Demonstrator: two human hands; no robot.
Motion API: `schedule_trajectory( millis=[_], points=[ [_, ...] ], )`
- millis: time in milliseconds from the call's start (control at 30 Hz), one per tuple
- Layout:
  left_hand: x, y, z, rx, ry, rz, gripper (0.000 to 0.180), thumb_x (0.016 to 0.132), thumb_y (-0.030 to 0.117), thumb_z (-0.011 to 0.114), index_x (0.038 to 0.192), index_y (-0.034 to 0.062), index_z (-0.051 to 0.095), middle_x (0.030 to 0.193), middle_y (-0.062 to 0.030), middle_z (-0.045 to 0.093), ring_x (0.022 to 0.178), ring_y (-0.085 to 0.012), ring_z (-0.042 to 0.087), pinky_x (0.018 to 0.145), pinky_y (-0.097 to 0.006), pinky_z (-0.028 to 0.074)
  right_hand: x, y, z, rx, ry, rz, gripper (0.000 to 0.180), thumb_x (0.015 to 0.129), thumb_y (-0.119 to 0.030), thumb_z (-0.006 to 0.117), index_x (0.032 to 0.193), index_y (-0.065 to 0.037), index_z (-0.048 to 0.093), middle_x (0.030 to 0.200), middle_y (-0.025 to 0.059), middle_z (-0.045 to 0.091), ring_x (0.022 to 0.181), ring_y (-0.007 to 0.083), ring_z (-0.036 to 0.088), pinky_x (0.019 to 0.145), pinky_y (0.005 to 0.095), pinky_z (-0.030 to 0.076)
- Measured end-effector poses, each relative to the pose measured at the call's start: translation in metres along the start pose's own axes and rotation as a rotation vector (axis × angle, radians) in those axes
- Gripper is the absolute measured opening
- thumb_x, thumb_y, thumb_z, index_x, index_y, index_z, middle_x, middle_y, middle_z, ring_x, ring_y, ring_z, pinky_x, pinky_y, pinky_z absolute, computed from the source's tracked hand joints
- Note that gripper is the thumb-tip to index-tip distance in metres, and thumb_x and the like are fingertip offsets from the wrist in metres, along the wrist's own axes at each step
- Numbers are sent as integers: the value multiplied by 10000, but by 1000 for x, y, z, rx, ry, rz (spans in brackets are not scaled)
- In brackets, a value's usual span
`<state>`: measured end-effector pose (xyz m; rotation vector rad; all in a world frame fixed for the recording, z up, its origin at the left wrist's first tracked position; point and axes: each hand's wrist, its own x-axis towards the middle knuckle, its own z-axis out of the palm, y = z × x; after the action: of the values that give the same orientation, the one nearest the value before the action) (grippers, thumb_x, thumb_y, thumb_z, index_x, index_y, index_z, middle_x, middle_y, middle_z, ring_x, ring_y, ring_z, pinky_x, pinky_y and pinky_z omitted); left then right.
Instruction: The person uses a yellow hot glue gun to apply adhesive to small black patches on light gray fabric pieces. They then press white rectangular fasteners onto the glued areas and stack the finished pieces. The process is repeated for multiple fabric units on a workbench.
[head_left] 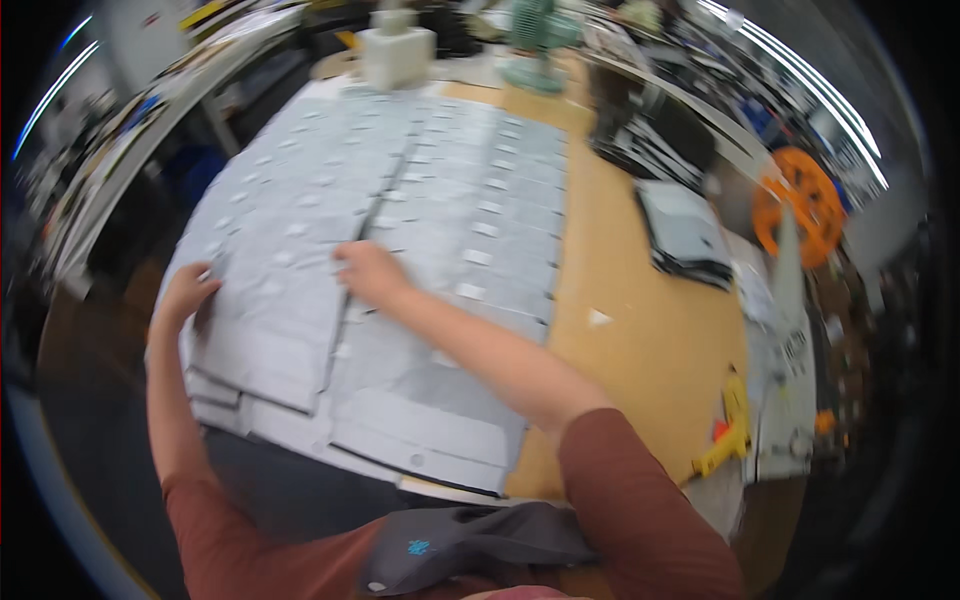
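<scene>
Two long stacks of overlapping whitish-grey panels with dark edges and small white tabs lie side by side. At the outer edge of the left stack (270,330), my left hand (185,293) has its fingers curled at a pale panel's side. My right hand (372,272) reaches across the right stack (420,400). Its fingers are closed in a pinch at the left stack's inner edge, beside the dark gap. Blur hides exactly how many layers lie between the fingers.
A yellow glue gun (735,430) lies at the right side of the tan table (640,370). Folded dark and grey pieces (685,235) are piled near an orange wheel-like reel (800,205). A green fan (538,45) and a white block (397,55) stand at the far edge.
</scene>
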<state>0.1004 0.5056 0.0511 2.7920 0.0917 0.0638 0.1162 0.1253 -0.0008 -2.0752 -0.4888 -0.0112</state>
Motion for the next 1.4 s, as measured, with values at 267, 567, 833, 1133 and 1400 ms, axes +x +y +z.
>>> schedule_trajectory(
  millis=[267,567,833,1133,1400],
  points=[
    [-28,40,25,-324,327,129,423,1015,320,498,1237,-20,616,988,-146,720,728,-161,663,656,-286,515,-63,8,-119,-889,285,-271,568,844,-405,670,1365,-234,522,1215,54,570,1159,218,513,914,412,390],
    [-153,246,69,-1099,-536,1,578,1017,451,395,1310,-25,537,551,-30,512,395,-52,278,367,-225,220,-178,158,-378,-1246,466,526,740,839,-484,672,1461,-192,395,1494,114,385,1399,286,330,1082,510,330],
    [-206,329,101,-1277,-946,-123,482,1005,334,464,1317,-29,522,533,-17,427,430,-103,352,424,-252,324,-214,191,-402,-971,436,608,679,852,-534,637,1439,-248,452,1539,31,352,1456,248,243,1151,601,160],
    [-229,348,112,-1303,-1081,-200,422,1005,262,451,1317,-10,534,573,-26,469,481,-107,433,456,-247,375,-208,197,-401,-992,514,562,422,877,-471,618,1252,-278,632,1403,-4,524,1359,218,409,1134,640,135],
    [-239,351,112,-1346,-1046,-186,436,943,123,426,1344,-30,507,657,-70,563,550,-124,501,543,-232,424,-194,191,-419,-929,600,568,204,913,-345,594,947,-211,745,922,38,721,1019,239,639,1056,574,274]
  ],
)
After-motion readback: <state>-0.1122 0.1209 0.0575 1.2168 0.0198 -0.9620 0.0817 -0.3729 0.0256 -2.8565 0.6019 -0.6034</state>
